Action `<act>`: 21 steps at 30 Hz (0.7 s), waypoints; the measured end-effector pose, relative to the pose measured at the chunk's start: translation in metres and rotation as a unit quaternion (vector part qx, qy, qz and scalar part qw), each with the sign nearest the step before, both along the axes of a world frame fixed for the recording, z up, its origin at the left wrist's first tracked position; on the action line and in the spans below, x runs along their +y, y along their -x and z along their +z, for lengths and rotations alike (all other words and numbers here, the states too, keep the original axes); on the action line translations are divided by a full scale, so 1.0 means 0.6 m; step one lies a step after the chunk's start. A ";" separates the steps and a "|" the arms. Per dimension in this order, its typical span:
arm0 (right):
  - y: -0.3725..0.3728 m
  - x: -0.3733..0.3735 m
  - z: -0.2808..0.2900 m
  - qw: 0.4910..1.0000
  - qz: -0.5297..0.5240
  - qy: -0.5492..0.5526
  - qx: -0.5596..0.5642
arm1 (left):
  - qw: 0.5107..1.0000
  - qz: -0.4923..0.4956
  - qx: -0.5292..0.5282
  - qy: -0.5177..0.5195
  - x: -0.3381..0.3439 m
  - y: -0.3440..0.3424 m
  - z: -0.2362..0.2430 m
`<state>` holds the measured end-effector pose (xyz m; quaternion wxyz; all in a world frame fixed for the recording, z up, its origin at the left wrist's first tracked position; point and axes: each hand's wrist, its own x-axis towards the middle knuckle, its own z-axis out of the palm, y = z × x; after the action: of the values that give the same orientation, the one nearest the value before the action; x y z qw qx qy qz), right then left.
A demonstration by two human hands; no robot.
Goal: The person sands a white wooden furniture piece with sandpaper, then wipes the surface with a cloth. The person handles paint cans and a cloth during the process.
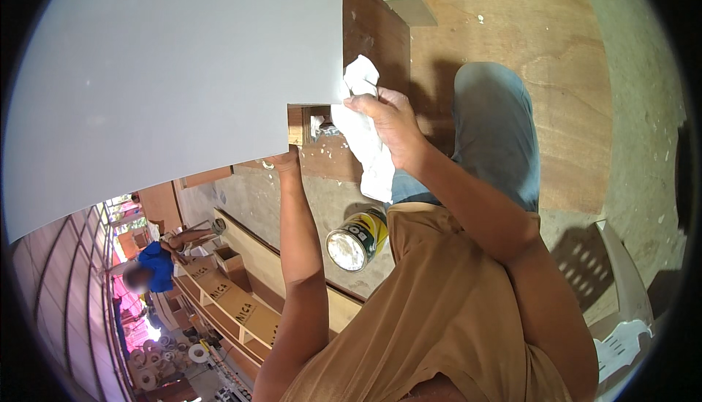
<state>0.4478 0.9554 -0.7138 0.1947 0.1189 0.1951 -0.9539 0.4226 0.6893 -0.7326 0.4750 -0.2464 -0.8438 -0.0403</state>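
A large pale grey panel (pixel 175 65) with a rectangular notch cut in its corner fills the upper left. My right hand (pixel 397 120) is closed around a crumpled white cloth (pixel 371 149), beside the panel's right edge just above the notch. The cloth hangs down toward my lap and its upper end touches or nearly touches that edge. My left hand (pixel 287 157) reaches up to the panel's near edge, left of the notch. Its fingers are mostly hidden beneath the panel, so their grip does not show.
A yellow and dark-green can (pixel 360 241) stands left of my lap. Plywood (pixel 541 131) with a small loose board (pixel 411 8) lies to the right. A plastic chair (pixel 624 274) is at lower right. Left are long wooden frames (pixel 238 307), a person in blue (pixel 155 264) and rolls (pixel 150 369).
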 end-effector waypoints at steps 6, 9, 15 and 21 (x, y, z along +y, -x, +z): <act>0.011 0.012 0.010 1.000 -0.001 -0.010 -0.006 | 0.996 0.056 0.034 0.056 0.015 0.000 0.009; -0.005 -0.001 0.006 0.998 -0.011 -0.061 0.005 | 0.999 0.034 0.002 0.012 0.012 -0.001 0.005; 0.042 0.005 0.002 1.000 -0.019 -0.008 -0.013 | 0.998 0.035 -0.041 -0.044 0.011 -0.004 0.001; 0.024 -0.003 0.005 0.999 -0.032 -0.043 0.004 | 0.990 0.090 -0.065 -0.083 -0.011 -0.009 -0.014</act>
<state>0.4334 0.9535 -0.7105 0.1578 0.1300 0.2322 -0.9509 0.4281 0.6829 -0.7408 0.4400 -0.1261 -0.8852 -0.0835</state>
